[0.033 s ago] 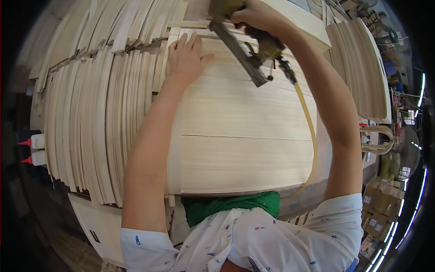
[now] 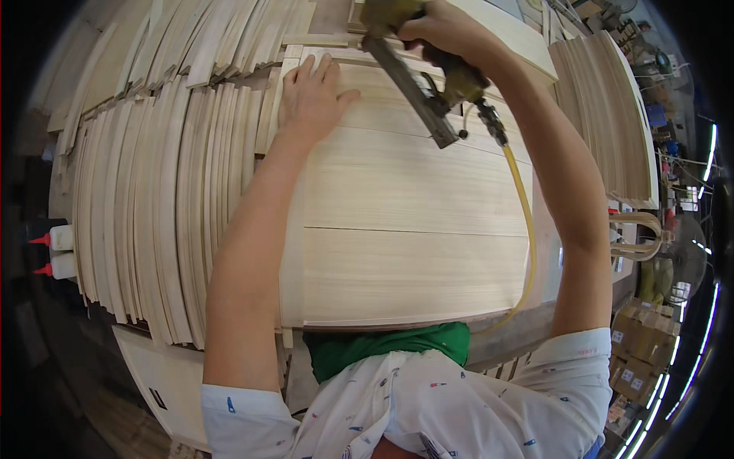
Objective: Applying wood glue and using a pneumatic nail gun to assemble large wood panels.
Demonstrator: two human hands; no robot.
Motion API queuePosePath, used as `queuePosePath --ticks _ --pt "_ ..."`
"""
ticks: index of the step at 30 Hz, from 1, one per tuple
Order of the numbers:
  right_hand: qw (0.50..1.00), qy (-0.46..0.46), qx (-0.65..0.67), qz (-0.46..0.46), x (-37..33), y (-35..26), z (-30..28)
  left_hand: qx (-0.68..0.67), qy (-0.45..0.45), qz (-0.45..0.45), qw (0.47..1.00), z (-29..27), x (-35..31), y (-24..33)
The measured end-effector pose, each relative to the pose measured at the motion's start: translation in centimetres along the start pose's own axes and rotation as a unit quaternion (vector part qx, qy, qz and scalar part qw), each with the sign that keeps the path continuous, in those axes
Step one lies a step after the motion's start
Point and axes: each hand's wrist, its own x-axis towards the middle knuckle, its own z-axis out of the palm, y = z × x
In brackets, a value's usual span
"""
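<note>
Pale panel (image 2: 413, 191), yellow hose (image 2: 532, 245), white patterned shirt (image 2: 466, 394)

Left hand (image 2: 315, 98) palm-down, flat — right hand (image 2: 453, 34) raised, curled tight.

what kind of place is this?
Likely a woodworking shop: stacked wooden strips, a pale wooden panel at the left hand, and a hose-fed power tool, apparently a nailer, in the right hand.

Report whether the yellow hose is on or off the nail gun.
On: the yellow hose runs up to a metal fitting at the end of the nail gun in the right hand. Whether air flows, I cannot tell.
</note>
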Motion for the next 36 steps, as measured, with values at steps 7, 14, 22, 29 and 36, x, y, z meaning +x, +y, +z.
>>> queuePosePath --ticks 7,14,22,29,36 --pt "0.999 0.040 -0.027 0.000 -2.7 5.3 -2.8 -0.017 -0.010 -0.005 1.000 -0.2 0.5 0.6" --pt "0.991 0.101 -0.037 0.081 -8.1 9.6 -7.3 -0.005 -0.006 -0.012 1.000 0.0 0.3 0.4" --pt "0.988 0.139 0.006 0.062 -12.5 11.5 -9.6 -0.012 0.006 0.008 1.000 0.1 0.7 0.6" --pt "0.981 0.140 -0.026 0.133 -25.6 15.8 -11.6 -0.066 0.134 0.054 0.987 2.4 0.6 -0.9" --pt "0.951 0.194 0.021 0.241 -38.2 21.6 -8.5 -0.146 0.204 0.042 0.967 -0.2 -2.2 -0.6"
